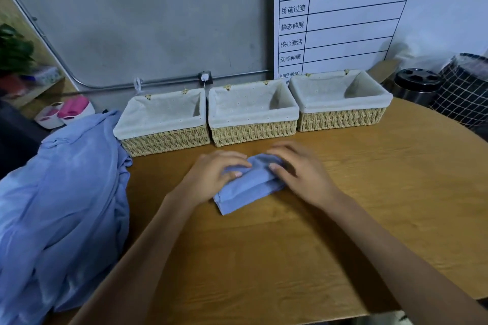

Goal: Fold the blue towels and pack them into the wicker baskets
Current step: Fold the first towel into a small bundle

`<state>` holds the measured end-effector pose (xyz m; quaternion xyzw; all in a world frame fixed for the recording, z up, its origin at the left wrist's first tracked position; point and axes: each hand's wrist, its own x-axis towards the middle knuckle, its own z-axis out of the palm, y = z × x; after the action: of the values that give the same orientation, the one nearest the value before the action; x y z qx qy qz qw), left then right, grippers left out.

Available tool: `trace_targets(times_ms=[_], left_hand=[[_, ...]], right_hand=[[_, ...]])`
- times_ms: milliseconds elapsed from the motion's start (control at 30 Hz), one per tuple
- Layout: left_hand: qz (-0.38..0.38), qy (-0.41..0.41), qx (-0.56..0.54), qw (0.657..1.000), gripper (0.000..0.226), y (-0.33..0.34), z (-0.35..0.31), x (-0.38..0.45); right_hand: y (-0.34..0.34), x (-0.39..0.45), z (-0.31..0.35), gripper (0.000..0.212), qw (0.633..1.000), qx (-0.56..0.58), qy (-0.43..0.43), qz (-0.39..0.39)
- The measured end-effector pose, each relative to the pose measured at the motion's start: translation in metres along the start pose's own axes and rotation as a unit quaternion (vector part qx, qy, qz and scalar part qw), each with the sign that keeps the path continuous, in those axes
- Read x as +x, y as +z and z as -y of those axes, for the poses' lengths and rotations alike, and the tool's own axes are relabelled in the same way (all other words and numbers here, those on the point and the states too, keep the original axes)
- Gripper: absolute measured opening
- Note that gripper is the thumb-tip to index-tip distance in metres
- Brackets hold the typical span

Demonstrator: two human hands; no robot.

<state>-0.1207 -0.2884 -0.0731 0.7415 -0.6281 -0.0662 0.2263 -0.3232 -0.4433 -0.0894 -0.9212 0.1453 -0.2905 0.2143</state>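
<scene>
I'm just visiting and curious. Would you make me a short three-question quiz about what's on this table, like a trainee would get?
1. True or false: one of the three baskets already holds a towel.
2. Which hands touch the folded towel? A) left hand only B) right hand only C) both
3. Fill in: the pile of unfolded towels lies at the table's ____ side.

Key
1. False: the left basket, middle basket and right basket show only their cloth lining.
2. C: the left hand and the right hand both hold it on the table.
3. left
</scene>
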Motion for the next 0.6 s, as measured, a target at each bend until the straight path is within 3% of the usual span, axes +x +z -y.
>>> trace_targets(times_ms=[100,200,333,500,600], left_hand=[[-0.048,0.006,0.113,0.992,0.021,0.002,-0.018,0.007],[-0.118,0.012,0.148,0.982,0.038,0.028,-0.029,-0.024],[-0.223,0.002,0.192,0.956,0.025,0.043,-0.005,-0.023],[-0.282,-0.05,0.17,0.943,0.029,0.052,0.016,0.013],[-0.273,-0.058,0.149,0.949,0.026,0.054,0.024,0.014]], right_hand=[[0.019,-0.002,-0.019,0.039,0.997,-0.017,0.038,0.069],[0.033,-0.021,-0.016,0.039,0.993,-0.092,0.069,0.0],[0.038,-0.011,-0.008,0.042,0.982,-0.17,0.075,-0.024],[0.052,0.026,-0.013,0.033,0.981,-0.151,0.12,-0.017],[0.058,0.031,-0.013,0.034,0.981,-0.137,0.134,-0.029]])
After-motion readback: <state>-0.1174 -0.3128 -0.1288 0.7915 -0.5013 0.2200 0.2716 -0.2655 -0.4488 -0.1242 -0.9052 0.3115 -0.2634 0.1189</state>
